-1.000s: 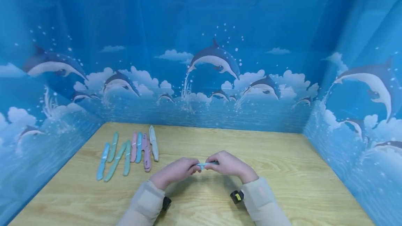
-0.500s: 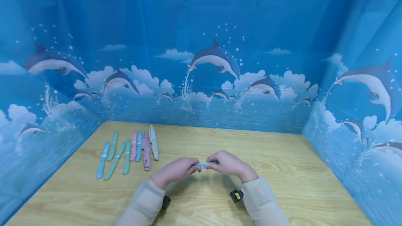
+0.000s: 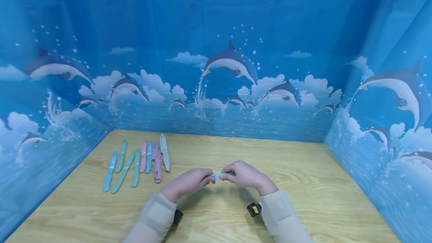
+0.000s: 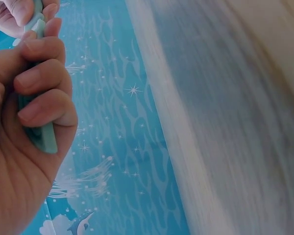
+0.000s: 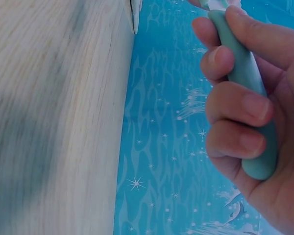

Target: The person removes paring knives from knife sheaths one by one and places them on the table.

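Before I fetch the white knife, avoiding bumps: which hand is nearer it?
Left. The left hand is in front and right of the white knife; the right hand is farther right.

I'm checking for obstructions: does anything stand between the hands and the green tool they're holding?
Nothing visible does. The right hand wraps directly round the green handle, and the left hand curls directly round a green piece at the other end. The other tools lie apart on the table, off to the person's left.
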`<state>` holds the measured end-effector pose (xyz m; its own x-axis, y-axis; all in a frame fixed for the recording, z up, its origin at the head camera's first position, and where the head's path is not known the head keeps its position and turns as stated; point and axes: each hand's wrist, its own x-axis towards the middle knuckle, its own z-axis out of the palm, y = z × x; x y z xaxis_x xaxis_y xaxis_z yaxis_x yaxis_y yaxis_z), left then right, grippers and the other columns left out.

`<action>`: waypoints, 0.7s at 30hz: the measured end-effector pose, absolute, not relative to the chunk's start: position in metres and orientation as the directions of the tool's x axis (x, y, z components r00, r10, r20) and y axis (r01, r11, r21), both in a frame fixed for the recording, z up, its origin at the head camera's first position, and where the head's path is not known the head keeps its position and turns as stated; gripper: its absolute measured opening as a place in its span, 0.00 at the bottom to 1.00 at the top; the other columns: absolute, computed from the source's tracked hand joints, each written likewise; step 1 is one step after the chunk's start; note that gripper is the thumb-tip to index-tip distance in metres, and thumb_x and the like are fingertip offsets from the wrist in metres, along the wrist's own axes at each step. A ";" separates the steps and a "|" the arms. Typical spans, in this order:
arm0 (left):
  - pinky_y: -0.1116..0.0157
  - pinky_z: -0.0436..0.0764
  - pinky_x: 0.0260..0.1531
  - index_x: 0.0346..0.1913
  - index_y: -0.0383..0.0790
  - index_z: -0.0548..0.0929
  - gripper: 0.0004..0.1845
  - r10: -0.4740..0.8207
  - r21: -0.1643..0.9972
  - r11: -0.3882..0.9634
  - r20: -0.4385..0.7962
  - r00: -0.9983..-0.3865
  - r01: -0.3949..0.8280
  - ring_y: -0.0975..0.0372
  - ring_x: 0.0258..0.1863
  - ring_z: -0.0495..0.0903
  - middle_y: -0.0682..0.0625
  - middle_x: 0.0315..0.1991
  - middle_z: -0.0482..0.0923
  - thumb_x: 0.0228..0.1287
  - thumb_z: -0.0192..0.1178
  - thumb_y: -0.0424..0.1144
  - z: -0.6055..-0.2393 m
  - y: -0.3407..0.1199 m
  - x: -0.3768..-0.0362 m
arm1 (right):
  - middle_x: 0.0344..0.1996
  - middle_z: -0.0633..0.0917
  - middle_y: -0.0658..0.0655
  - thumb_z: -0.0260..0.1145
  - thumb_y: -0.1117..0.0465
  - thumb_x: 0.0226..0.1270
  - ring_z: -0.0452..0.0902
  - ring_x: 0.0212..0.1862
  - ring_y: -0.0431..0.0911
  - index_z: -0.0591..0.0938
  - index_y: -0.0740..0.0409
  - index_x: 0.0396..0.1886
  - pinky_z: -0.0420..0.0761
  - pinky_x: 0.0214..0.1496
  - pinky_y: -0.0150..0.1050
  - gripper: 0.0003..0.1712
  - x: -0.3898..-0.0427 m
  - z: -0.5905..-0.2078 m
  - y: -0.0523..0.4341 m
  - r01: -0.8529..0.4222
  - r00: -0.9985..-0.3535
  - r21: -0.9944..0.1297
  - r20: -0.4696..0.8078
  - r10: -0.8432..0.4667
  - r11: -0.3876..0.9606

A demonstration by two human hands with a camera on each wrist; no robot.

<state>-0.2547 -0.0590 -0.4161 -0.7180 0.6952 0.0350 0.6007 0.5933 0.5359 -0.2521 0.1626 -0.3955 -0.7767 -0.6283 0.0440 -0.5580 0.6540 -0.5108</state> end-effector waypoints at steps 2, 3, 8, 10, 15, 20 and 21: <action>0.70 0.75 0.29 0.40 0.44 0.79 0.10 0.694 0.544 0.593 0.029 -0.719 0.594 0.69 0.29 0.75 0.48 0.41 0.84 0.76 0.48 0.39 -0.416 -0.059 -0.256 | 0.34 0.88 0.48 0.60 0.53 0.72 0.76 0.29 0.32 0.87 0.54 0.40 0.77 0.35 0.32 0.13 -0.252 -0.395 0.163 -0.559 -0.776 -0.511 0.045 -0.629 0.653; 0.69 0.75 0.30 0.40 0.44 0.79 0.10 0.695 0.547 0.591 0.028 -0.718 0.593 0.69 0.30 0.75 0.48 0.41 0.84 0.76 0.48 0.39 -0.416 -0.059 -0.256 | 0.35 0.88 0.48 0.60 0.53 0.72 0.76 0.30 0.32 0.87 0.54 0.40 0.77 0.36 0.32 0.13 -0.252 -0.394 0.163 -0.560 -0.775 -0.510 0.046 -0.630 0.653; 0.70 0.75 0.28 0.41 0.43 0.79 0.09 0.699 0.539 0.592 0.027 -0.714 0.600 0.70 0.28 0.73 0.48 0.40 0.84 0.75 0.49 0.39 -0.416 -0.058 -0.256 | 0.34 0.88 0.48 0.61 0.53 0.71 0.76 0.30 0.32 0.87 0.54 0.39 0.77 0.36 0.31 0.12 -0.251 -0.394 0.163 -0.569 -0.771 -0.505 0.054 -0.635 0.649; 0.70 0.74 0.28 0.41 0.43 0.80 0.09 0.696 0.539 0.597 0.022 -0.718 0.595 0.70 0.26 0.72 0.48 0.38 0.83 0.75 0.49 0.39 -0.416 -0.058 -0.255 | 0.34 0.88 0.48 0.61 0.53 0.71 0.76 0.30 0.31 0.87 0.54 0.39 0.78 0.36 0.31 0.12 -0.251 -0.394 0.163 -0.570 -0.771 -0.502 0.053 -0.635 0.650; 0.70 0.74 0.28 0.42 0.42 0.80 0.09 0.687 0.538 0.606 0.018 -0.727 0.586 0.70 0.25 0.71 0.48 0.38 0.83 0.75 0.49 0.38 -0.416 -0.059 -0.254 | 0.34 0.88 0.48 0.61 0.52 0.71 0.77 0.31 0.32 0.87 0.55 0.40 0.78 0.36 0.31 0.13 -0.251 -0.395 0.162 -0.565 -0.773 -0.507 0.049 -0.633 0.651; 0.70 0.74 0.28 0.41 0.43 0.80 0.09 0.690 0.534 0.601 0.030 -0.723 0.595 0.71 0.26 0.72 0.48 0.39 0.83 0.75 0.49 0.39 -0.416 -0.058 -0.254 | 0.34 0.88 0.48 0.61 0.52 0.71 0.77 0.30 0.32 0.87 0.55 0.40 0.77 0.35 0.32 0.14 -0.251 -0.394 0.164 -0.559 -0.776 -0.510 0.046 -0.629 0.654; 0.70 0.74 0.28 0.41 0.43 0.80 0.09 0.691 0.536 0.599 0.031 -0.723 0.595 0.71 0.26 0.71 0.48 0.38 0.83 0.75 0.49 0.39 -0.416 -0.058 -0.254 | 0.34 0.88 0.48 0.61 0.52 0.71 0.77 0.30 0.32 0.87 0.54 0.40 0.77 0.35 0.32 0.14 -0.251 -0.394 0.164 -0.558 -0.777 -0.510 0.044 -0.628 0.654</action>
